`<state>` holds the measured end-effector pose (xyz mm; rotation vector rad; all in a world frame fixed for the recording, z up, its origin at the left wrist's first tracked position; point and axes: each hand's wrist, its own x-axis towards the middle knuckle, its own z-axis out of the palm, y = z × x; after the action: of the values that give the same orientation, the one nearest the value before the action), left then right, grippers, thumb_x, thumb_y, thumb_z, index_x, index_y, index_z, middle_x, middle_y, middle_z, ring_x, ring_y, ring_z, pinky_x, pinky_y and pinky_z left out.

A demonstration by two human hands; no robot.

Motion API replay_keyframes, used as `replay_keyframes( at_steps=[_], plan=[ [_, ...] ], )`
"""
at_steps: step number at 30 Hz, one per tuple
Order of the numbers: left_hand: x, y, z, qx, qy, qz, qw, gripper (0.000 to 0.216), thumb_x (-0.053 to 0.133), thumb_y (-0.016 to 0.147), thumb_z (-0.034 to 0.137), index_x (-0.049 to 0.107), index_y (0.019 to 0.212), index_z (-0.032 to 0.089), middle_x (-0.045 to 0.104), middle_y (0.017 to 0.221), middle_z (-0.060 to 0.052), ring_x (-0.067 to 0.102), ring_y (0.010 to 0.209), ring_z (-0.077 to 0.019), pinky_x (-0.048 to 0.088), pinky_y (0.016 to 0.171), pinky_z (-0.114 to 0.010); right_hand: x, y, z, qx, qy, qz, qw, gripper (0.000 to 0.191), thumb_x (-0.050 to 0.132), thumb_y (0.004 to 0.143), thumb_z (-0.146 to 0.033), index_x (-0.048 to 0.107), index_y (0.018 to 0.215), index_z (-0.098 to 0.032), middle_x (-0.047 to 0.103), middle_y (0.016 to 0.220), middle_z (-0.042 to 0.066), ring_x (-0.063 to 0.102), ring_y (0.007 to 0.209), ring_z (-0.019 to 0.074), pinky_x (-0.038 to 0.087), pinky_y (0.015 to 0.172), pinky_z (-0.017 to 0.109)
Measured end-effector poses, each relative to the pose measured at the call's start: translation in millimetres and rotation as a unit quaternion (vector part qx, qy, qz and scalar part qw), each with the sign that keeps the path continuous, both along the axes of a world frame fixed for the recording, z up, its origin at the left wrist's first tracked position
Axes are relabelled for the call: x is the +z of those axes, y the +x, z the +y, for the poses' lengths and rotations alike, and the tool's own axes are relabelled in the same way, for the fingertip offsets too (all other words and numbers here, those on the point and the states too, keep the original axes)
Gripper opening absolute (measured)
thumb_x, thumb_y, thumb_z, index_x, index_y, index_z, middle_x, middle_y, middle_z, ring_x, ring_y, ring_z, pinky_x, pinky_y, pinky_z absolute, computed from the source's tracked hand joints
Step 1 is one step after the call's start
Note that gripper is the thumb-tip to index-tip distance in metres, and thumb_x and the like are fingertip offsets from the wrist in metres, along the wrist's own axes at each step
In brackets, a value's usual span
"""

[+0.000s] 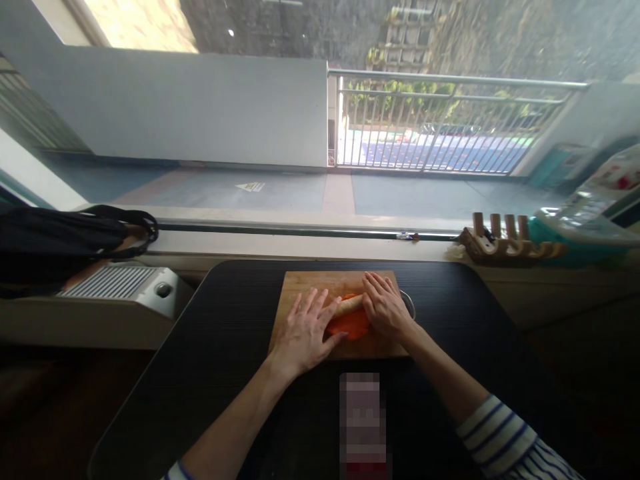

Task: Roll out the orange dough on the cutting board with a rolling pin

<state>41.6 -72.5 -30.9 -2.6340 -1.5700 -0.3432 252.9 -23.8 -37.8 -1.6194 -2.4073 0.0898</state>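
Observation:
A wooden cutting board (300,283) lies on a black table (225,347) in front of a window. An orange, flattened lump with a pale roll-shaped piece (350,319) sits in the middle of the board. My left hand (306,331) lies flat with fingers spread, its fingertips and thumb touching the orange lump's left side. On the lump's right side rests my right hand (384,307), fingers stretched out and together, pressing on the pale piece. Neither hand grips anything.
A black bag (60,240) rests on a white appliance with a grille (115,283) at the left. A wooden rack (500,240) and a plastic-wrapped item (590,200) sit on the sill at the right. A blurred object (363,420) stands near me.

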Motion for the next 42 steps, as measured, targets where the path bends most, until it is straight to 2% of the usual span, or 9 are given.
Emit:
replay_keyframes(
  at_steps=[6, 18, 24, 27, 30, 33, 38, 42],
  plan=[
    [-1.3, -0.4, -2.6, -0.005, 0.000, 0.003, 1.000, 0.063, 0.038, 0.085, 0.062, 0.039, 0.138, 0.029, 0.040, 0.145, -0.008, 0.031, 0.135, -0.0286, 0.026, 0.109, -0.050, -5.3, 2.4, -11.6, -0.015, 0.018, 0.016, 1.000, 0.052, 0.026, 0.092, -0.026, 0.040, 0.137, -0.005, 0.036, 0.145, 0.013, 0.026, 0.137, 0.0235, 0.019, 0.113, 0.044],
    [-6.0, -0.3, -18.1, -0.039, 0.017, -0.008, 0.999, 0.059, 0.041, 0.086, 0.059, 0.039, 0.138, 0.030, 0.038, 0.145, -0.010, 0.036, 0.132, -0.0283, 0.025, 0.108, -0.053, -10.2, 7.7, -39.5, -0.021, 0.063, 0.013, 0.998, 0.050, 0.029, 0.094, -0.026, 0.041, 0.136, -0.003, 0.035, 0.145, 0.016, 0.027, 0.137, 0.0247, 0.022, 0.113, 0.043],
    [-8.3, -2.7, -20.9, -0.047, 0.036, -0.019, 0.998, 0.043, 0.043, 0.091, 0.041, 0.045, 0.133, 0.030, 0.049, 0.137, -0.009, 0.049, 0.121, -0.0247, 0.038, 0.100, -0.046, -8.4, 13.1, -53.7, -0.004, 0.089, 0.009, 0.996, 0.048, 0.031, 0.094, -0.026, 0.043, 0.135, -0.005, 0.041, 0.142, 0.016, 0.032, 0.134, 0.0249, 0.027, 0.110, 0.043],
    [-11.7, -6.3, -14.9, -0.033, 0.040, -0.040, 0.998, 0.041, 0.044, 0.092, 0.032, 0.047, 0.131, 0.022, 0.057, 0.129, -0.011, 0.055, 0.114, -0.0224, 0.045, 0.094, -0.040, -2.6, 15.5, -54.5, 0.007, 0.099, 0.021, 0.995, 0.045, 0.033, 0.094, -0.026, 0.048, 0.131, -0.006, 0.049, 0.136, 0.016, 0.040, 0.128, 0.0246, 0.031, 0.108, 0.042],
    [-10.8, -9.5, -8.5, -0.026, 0.037, -0.065, 0.997, 0.037, 0.049, 0.090, 0.027, 0.051, 0.125, 0.014, 0.064, 0.116, -0.011, 0.059, 0.105, -0.0214, 0.047, 0.091, -0.037, 6.4, 19.4, -49.1, 0.024, 0.087, 0.039, 0.995, 0.037, 0.037, 0.094, -0.028, 0.056, 0.122, -0.012, 0.060, 0.122, 0.012, 0.049, 0.115, 0.0233, 0.039, 0.100, 0.038],
    [-3.3, -11.3, -3.8, -0.038, 0.034, -0.086, 0.995, 0.032, 0.052, 0.088, 0.023, 0.055, 0.119, 0.015, 0.066, 0.109, -0.009, 0.060, 0.101, -0.0211, 0.048, 0.089, -0.037, 18.4, 23.7, -35.9, 0.040, 0.061, 0.044, 0.996, 0.028, 0.040, 0.094, -0.028, 0.062, 0.108, -0.018, 0.067, 0.106, 0.008, 0.055, 0.100, 0.0209, 0.043, 0.090, 0.035],
    [15.1, -12.3, 8.3, 0.002, 0.021, -0.123, 0.992, 0.028, 0.054, 0.087, 0.022, 0.058, 0.114, 0.015, 0.067, 0.106, -0.009, 0.061, 0.099, -0.0212, 0.049, 0.088, -0.036, 38.3, 19.2, 5.5, 0.073, 0.057, 0.025, 0.995, 0.026, 0.039, 0.095, -0.027, 0.064, 0.091, -0.019, 0.067, 0.094, 0.007, 0.055, 0.089, 0.0192, 0.041, 0.085, 0.033],
    [20.8, -12.7, 17.9, 0.059, -0.008, -0.128, 0.990, 0.027, 0.056, 0.086, 0.023, 0.060, 0.111, 0.013, 0.068, 0.104, -0.009, 0.062, 0.097, -0.0219, 0.050, 0.086, -0.034, 38.0, 7.5, 39.8, 0.110, 0.018, 0.039, 0.993, 0.028, 0.039, 0.095, -0.028, 0.064, 0.089, -0.020, 0.066, 0.089, 0.005, 0.055, 0.087, 0.0171, 0.040, 0.081, 0.029]
  ],
)
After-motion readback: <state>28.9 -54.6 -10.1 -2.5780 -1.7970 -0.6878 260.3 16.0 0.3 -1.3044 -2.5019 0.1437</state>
